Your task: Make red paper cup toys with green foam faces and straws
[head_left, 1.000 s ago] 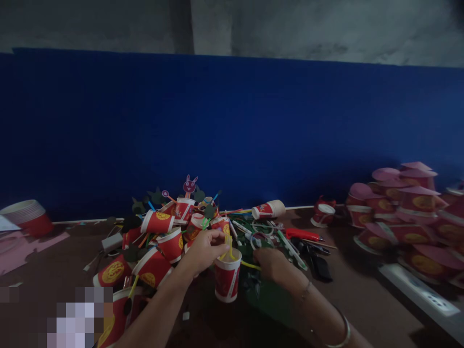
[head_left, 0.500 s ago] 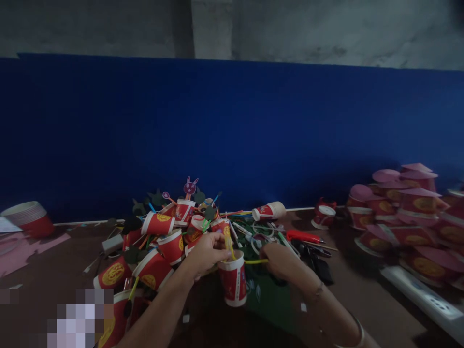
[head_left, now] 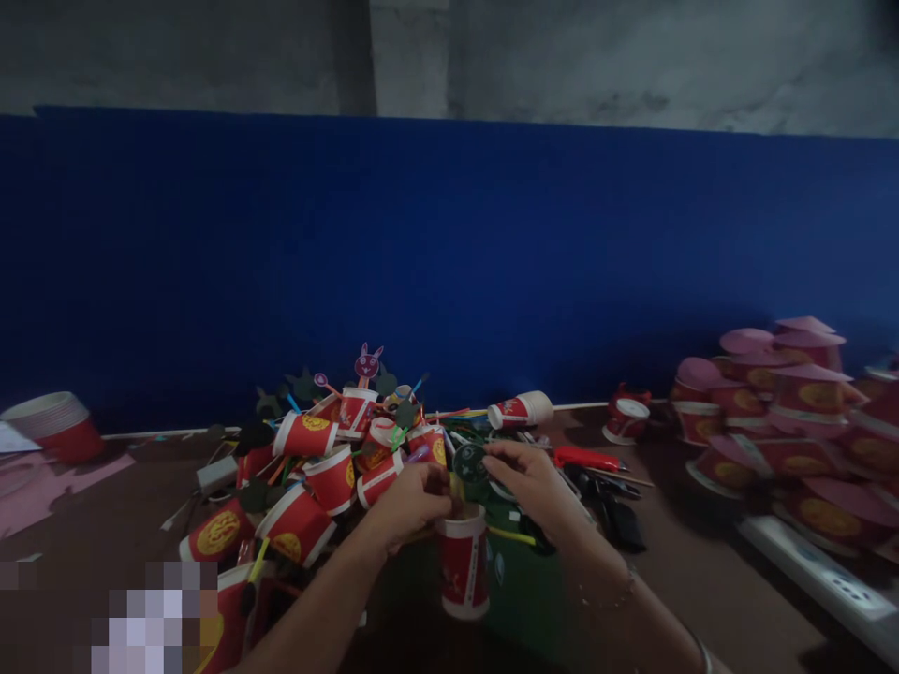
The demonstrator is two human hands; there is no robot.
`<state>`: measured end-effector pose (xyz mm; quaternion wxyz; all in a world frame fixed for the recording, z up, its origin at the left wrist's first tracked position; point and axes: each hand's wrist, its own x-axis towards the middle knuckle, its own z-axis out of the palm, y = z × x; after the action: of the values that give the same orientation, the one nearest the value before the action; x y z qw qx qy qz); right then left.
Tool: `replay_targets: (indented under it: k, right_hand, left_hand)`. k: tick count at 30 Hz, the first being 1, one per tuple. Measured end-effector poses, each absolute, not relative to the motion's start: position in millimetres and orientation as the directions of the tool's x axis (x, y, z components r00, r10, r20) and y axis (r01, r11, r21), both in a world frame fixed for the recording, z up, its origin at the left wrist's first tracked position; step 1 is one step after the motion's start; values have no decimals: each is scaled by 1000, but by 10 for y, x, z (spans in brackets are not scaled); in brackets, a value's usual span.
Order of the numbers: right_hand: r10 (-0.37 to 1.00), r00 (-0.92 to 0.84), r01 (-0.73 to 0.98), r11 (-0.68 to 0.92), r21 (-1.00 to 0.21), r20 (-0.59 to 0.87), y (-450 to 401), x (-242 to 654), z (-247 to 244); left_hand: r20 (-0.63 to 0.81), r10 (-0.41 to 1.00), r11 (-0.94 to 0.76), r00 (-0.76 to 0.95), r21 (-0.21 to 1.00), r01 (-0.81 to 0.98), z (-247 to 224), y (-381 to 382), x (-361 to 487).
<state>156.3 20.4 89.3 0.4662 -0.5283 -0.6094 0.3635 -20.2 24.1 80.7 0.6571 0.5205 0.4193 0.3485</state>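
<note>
A red and white paper cup (head_left: pixel 464 573) stands upright in front of me. From its right side sticks a yellow straw (head_left: pixel 512 536); another yellow straw (head_left: pixel 456 489) rises from its mouth. My left hand (head_left: pixel 421 496) is closed at the cup's rim, its fingertips pinched around the upright straw, though the grip is partly hidden. My right hand (head_left: pixel 528 479) pinches a dark round paper disc (head_left: pixel 470 462) with a light drawing on it, just above the cup and close to that straw.
Decorated red cups (head_left: pixel 299 524) are heaped on the left, near a cup stack (head_left: pixel 52 426). Pink-topped cups (head_left: pixel 807 402) pile up on the right, by a white power strip (head_left: pixel 818 566). Behind my right hand lies a red-handled tool (head_left: pixel 588 458). A blue panel (head_left: pixel 449 262) closes off the back.
My right hand has left the side straw and now holds the dark disc above the cup. The cup and my left hand have shifted slightly right and toward me.
</note>
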Motion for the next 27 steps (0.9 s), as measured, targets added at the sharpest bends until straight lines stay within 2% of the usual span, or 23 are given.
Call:
replay_targets:
  k: [8, 27]
  right_hand:
    - [963, -121, 376, 269, -887, 241, 186, 1552, 880]
    - [942, -167, 451, 336, -827, 292, 182, 1550, 875]
  left_hand:
    - [-190, 879, 193, 437, 981, 38, 808, 212, -173]
    - [-168, 821, 261, 545, 960, -97, 795, 186, -160]
